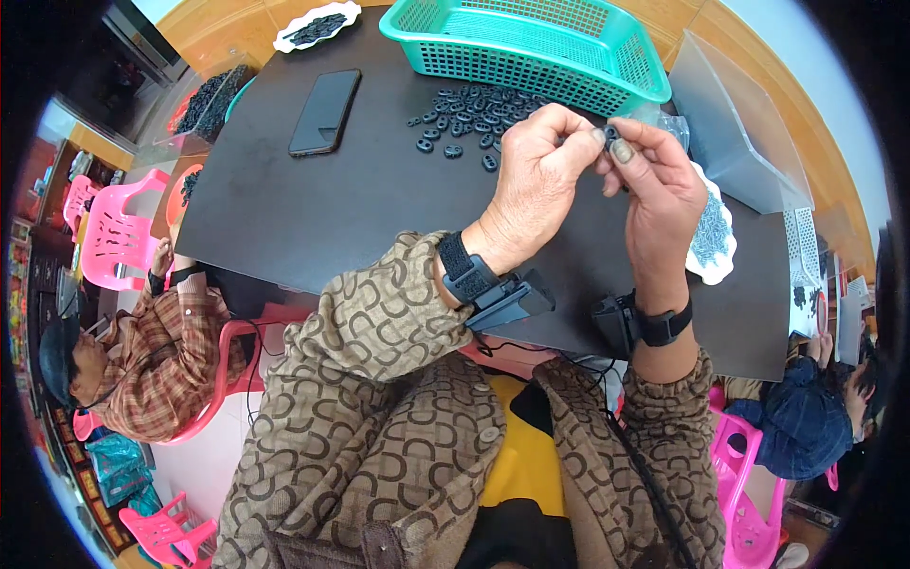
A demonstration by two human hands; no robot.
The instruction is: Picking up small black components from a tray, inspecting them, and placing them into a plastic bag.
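My left hand (540, 175) and my right hand (664, 190) meet fingertip to fingertip above the table's right half. Between the right thumb and forefinger sits a small black plastic cord lock piece (611, 133), mostly covered by the fingers. The left thumb and forefinger are pinched together against it; what they grip is hidden. Just beyond and left of the hands lies a loose pile of black oval cord lock pieces (474, 112) with two holes each. Beside my right wrist, a white scalloped dish (703, 273) holds many tiny grey metal parts, perhaps springs.
A green plastic basket (531, 66) stands at the table's far side, with a clear plastic bin (730, 123) to its right. A phone (325, 112) lies left on the dark table (275, 218). Another white dish (287, 43) holds black parts. Two people sit nearby, left and right.
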